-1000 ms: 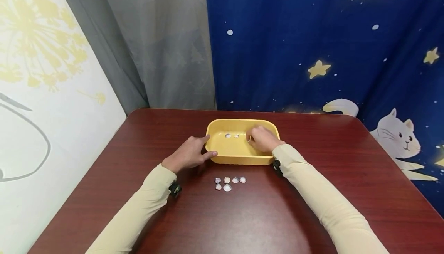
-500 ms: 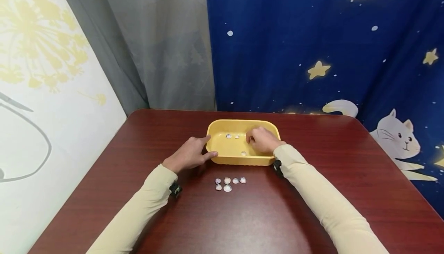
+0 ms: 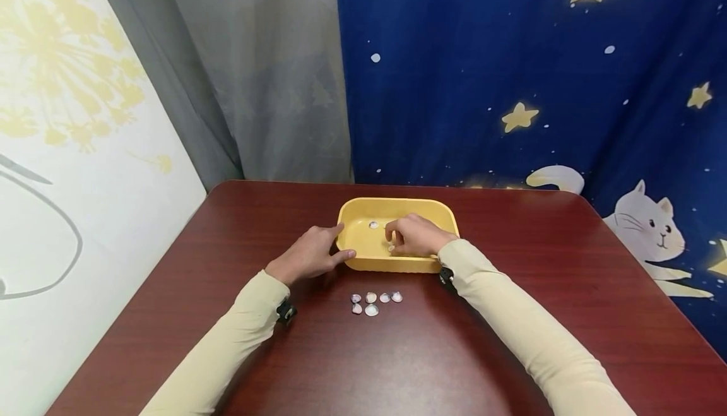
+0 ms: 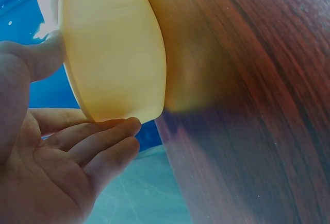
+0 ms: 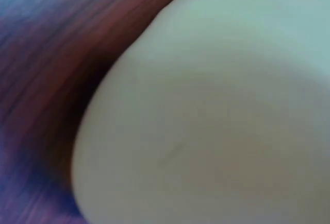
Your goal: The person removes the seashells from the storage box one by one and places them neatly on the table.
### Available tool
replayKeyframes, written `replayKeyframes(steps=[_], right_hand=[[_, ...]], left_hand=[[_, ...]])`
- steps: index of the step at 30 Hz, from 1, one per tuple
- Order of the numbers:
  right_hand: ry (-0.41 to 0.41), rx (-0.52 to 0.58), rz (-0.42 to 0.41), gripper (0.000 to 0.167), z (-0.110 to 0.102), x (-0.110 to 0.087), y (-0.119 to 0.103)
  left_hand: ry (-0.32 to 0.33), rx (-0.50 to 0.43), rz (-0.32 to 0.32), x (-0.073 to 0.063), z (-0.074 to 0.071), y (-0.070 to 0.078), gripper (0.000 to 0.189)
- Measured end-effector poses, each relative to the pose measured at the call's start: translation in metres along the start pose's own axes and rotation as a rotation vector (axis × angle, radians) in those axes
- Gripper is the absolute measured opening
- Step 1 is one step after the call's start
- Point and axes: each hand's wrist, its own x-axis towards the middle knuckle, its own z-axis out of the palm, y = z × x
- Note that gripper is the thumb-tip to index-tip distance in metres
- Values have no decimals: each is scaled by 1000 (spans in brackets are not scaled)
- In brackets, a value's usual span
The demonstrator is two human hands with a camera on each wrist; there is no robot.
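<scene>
A yellow plastic tub [image 3: 392, 264] stands toward the back of the table. My left hand [image 3: 309, 253] rests against its left end, thumb and index finger spread at the rim. In the left wrist view its fairly straight fingers [image 4: 111, 141] touch the tub's wall [image 4: 113, 49]. My right hand [image 3: 417, 234] reaches into the tub, fingers bent downward; I cannot tell whether they pinch anything. A small pale shell [image 3: 391, 248] shows right by its thumb tip, and another shell [image 3: 373, 225] lies farther left on the tub floor. The right wrist view shows mostly a blurred pale surface.
In front of the tub, several small shells [image 3: 372, 310] lie on the dark red wooden table [image 3: 426, 353] in two short rows. Behind the table hang a grey curtain [image 3: 284, 88] and a blue curtain with stars [image 3: 443, 88]. A white patterned panel [image 3: 85, 214] borders the left side.
My right hand has shifted left inside the tub, now covering where a second shell lay at the back. A shell near the tub's front came into sight. My left hand stays put.
</scene>
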Motion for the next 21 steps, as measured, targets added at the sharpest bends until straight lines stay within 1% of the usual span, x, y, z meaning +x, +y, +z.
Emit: replayKeyframes(steps=[3,5,8,11,16,21], right_hand=[[-6,-28,1,25,3,5,-3],[-9,-44,-7,26,6,8,-4],[-3,-57,-10,17,8,9,-4],[-2,-47,-14,10,9,8,-4],[17,-20,-5,9,7,7,-1],[54,16,20,8,-1,3,-2]], left_hand=[[4,1,1,-2,1,0,79],[11,4,6,-2,2,0,78],[17,3,12,-2,3,0,78],[17,7,11,-1,4,0,78],[16,10,11,-2,3,1,78],[18,12,6,-1,2,1,78]])
